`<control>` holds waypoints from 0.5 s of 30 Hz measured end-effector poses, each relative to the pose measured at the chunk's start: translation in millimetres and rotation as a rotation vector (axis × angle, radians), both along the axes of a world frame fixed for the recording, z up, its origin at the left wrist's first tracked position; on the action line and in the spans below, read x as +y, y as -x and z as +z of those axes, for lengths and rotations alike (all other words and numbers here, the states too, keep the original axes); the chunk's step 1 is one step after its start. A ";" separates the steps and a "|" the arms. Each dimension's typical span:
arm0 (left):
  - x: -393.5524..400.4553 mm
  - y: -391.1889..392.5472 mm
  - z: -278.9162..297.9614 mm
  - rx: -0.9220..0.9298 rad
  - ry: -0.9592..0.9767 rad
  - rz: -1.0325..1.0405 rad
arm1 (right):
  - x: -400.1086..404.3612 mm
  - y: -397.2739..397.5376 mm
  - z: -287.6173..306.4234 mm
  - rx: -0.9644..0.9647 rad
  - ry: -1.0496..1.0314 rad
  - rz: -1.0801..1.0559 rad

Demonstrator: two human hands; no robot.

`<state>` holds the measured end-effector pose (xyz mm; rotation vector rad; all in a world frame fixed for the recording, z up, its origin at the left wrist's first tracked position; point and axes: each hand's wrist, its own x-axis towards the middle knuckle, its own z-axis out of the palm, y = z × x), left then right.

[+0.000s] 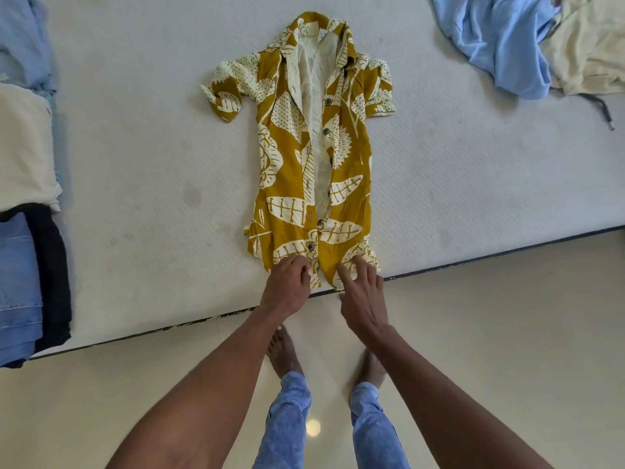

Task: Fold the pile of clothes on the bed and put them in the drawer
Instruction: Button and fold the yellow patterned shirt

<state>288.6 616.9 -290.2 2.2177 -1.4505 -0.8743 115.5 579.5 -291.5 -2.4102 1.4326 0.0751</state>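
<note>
Item 1, my left hand: fingers are curling down onto the hem of the mustard leaf-print shirt, left of the button placket; whether they are pinching the cloth or only pressing it, I cannot tell.

Item 2, my right hand: fingers are lying spread and nearly straight, tips resting on the hem right of the placket, gripping nothing.

Item 3, the shirt: it is lying face up at the centre of the white mattress, collar pointing to 12 o'clock, hem at 6 o'clock by the mattress edge. The front is gaping open above, showing pale lining; only the lowest buttons are looking fastened. Both short sleeves are sitting crumpled.

Item 4, partly seen: at 9 o'clock a row of folded clothes is running off the frame edge, namely a pale blue piece, a cream piece, a black piece and folded denim. At 1 o'clock a light blue garment is lying loose, touching a cream garment cut off by the corner; a dark drawstring is trailing from it. What kinds of garment these are, I cannot tell.

Item 5, surroundings: the mattress is showing faint stains. I am standing barefoot in blue jeans on a glossy cream floor at 6 o'clock.
</note>
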 end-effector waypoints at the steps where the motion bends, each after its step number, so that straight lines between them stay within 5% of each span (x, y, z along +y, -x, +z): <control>1: -0.2 -0.8 1.2 0.037 -0.009 0.045 | -3.0 0.8 -0.3 -0.061 0.028 0.018; 6: 3.2 -6.8 5.9 0.078 -0.026 0.111 | -25.0 -3.5 25.0 -0.322 -0.186 -0.389; 11: 5.1 -8.8 6.8 -0.010 -0.079 -0.286 | -29.8 -8.6 31.8 0.027 -0.199 -0.170; 15: -18.6 -11.5 17.0 0.059 0.082 0.092 | -41.7 -40.8 28.6 -0.241 -0.059 -0.252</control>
